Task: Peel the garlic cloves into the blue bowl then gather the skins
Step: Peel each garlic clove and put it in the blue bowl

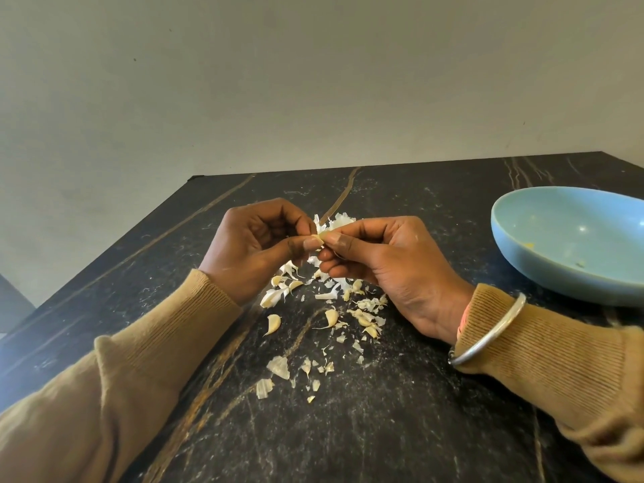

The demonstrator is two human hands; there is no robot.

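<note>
Pinching one small pale garlic clove (319, 237) between thumbs and fingertips, the left hand (258, 245) and the right hand (386, 263) share a tight grip on it, raised just above the black, brown-veined stone counter (400, 430). Beneath and behind them lie scattered papery white garlic skins (278, 367), with two loose unpeeled cloves (273, 324) plain among them; others are too mixed in to count. Well apart on the right stands one shallow light-blue ceramic bowl (543, 221), holding only two or three tiny yellowish bits (528, 245).
</note>
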